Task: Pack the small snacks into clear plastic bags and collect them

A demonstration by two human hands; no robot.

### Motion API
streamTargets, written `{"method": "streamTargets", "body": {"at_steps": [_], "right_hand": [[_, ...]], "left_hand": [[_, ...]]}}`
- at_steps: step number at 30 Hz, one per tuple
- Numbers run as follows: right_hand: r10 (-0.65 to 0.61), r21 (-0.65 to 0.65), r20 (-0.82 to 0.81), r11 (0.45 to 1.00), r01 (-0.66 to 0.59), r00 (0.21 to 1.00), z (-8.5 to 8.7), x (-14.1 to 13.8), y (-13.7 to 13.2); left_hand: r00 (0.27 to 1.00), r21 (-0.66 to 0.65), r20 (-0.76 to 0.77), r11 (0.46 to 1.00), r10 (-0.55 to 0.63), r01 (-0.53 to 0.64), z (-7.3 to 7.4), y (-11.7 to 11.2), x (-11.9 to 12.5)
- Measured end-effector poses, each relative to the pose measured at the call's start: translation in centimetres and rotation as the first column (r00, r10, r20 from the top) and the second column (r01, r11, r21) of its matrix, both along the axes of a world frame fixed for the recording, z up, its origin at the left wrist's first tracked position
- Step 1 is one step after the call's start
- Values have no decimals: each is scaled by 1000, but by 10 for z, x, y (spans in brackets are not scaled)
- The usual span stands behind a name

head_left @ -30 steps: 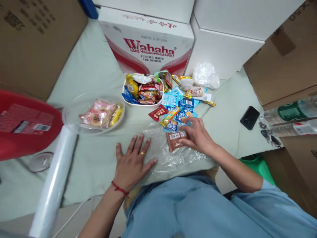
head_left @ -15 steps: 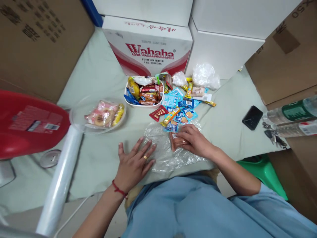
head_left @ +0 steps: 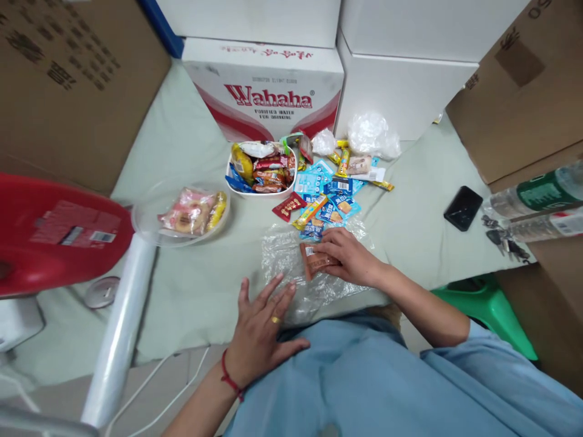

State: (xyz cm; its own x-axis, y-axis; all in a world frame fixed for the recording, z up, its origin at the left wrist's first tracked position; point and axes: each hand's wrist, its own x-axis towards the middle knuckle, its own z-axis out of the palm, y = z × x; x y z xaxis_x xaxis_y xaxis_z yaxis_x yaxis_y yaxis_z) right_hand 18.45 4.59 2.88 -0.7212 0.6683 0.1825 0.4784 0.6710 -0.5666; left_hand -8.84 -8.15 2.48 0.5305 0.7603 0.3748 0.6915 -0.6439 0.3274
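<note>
Brown packet [head_left: 315,261] lies flat on a clear plastic sheet [head_left: 285,258], long axis crosswise, barcode end toward the left hand [head_left: 264,328], which rests open with fingers spread. The right hand [head_left: 348,260] pinches its other end. Pale green cloth covers the desk [head_left: 191,285].

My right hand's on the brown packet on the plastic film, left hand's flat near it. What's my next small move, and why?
Probably pinch the near edge of the clear film with the left hand and fold it over the brown packet. The right hand pins the packet on the sheet, and the left fingers lie flat on that edge.
</note>
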Motion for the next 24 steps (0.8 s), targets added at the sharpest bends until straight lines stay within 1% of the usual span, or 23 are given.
{"method": "streamTargets", "body": {"at_steps": [2,4,7,9,10,12,14,15,17,19,21,22,24], "right_hand": [[10,3,41,1000,-10,999,-2,1,-4],[14,22,60,1000,-15,998,1,4,-7],[8,26,-7,1000,-7,1000,12,17,-13],[23,8,-46,1000,-22,999,20,28,-20],[34,-5,-37,999,-34,999,22,33,-24],[38,-40,38,999,-37,999,24,42,-34],[16,-86,128,996,-5,992,26,48,-40],[6,-110,152,994,11,988,27,50,-41],[1,-151,134,988,20,991,33,53,-36],[23,-188,65,982,-10,998,41,55,-23],[40,-222,5,974,-38,999,45,56,-6],[32,-239,-9,970,-33,999,45,57,3],[-32,-259,19,965,36,999,39,58,21]], "left_hand": [[999,-5,34,1000,25,-25,-4,-2,8],[994,-5,107,1000,15,-14,-8,-2,12],[983,-15,181,1000,-24,27,-8,-1,7],[979,-43,203,999,-23,33,-7,0,1],[976,-62,218,998,-11,25,-7,0,-2],[969,-103,247,995,32,-6,-7,2,-5],[957,-143,276,988,89,-50,-9,5,-5],[948,-160,294,984,121,-76,-11,8,-4],[920,-196,326,968,215,-157,-14,15,0],[869,-251,340,925,359,-284,-17,25,4],[801,-326,314,850,510,-413,-20,39,7],[768,-363,288,808,572,-465,-21,47,7],[716,-407,235,736,657,-541,-24,63,5]]}}
